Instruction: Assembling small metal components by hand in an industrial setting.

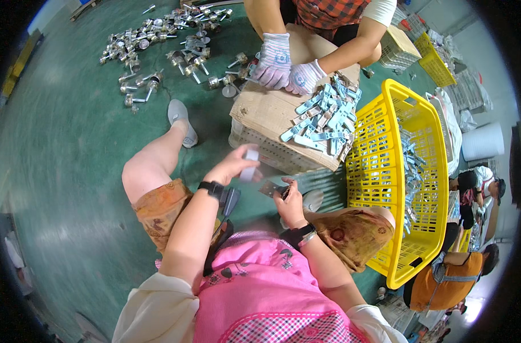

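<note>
My left hand [233, 163] holds a pale, curved, band-like piece [249, 165] between thumb and fingers; motion blur hides its exact kind. Close by on the right, my right hand [292, 203] is closed around a dark piece with a flat, silvery metal plate [270, 188] pointing toward the left hand. The two pieces are apart. Just beyond my hands is a crate topped with a cardboard sheet [266, 108]. On its right half lies a heap of light blue clips [326, 117] with metal parts.
A tall yellow basket [380, 171] with more blue clips stands on my right. Across the crate, a person's gloved hands [286, 66] rest on the cardboard. Metal parts with round heads and stems [152, 37] lie scattered over the green floor at the far left. Other people work at the right.
</note>
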Available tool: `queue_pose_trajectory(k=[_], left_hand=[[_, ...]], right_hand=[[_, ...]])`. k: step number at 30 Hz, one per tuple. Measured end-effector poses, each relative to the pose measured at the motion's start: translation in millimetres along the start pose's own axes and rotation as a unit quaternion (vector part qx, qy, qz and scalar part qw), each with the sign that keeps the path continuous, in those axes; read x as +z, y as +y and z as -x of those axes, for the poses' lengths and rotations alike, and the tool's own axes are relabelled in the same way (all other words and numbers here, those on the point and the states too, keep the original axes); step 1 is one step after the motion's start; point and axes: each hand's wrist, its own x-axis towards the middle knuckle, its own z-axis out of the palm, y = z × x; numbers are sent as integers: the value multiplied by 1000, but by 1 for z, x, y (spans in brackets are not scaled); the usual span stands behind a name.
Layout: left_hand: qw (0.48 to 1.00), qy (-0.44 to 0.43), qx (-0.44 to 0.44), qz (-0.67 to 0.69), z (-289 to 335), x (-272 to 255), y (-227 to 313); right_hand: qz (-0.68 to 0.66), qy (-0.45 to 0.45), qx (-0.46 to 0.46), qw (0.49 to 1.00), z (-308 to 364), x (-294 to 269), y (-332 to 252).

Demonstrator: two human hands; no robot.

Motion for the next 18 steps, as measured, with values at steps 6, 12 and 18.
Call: queue_pose_trajectory(k=[6,12,18], left_hand=[[1000,6,-5,-14,66,8,35],[1000,9,-3,1,64,18,17],[998,25,-52,5,35,1,-7]], right_hand=[[-39,-2,-25,999,1,3,-12],[-38,6,-29,999,2,-2,-17],[-79,105,-115,985,-4,-16,-23]])
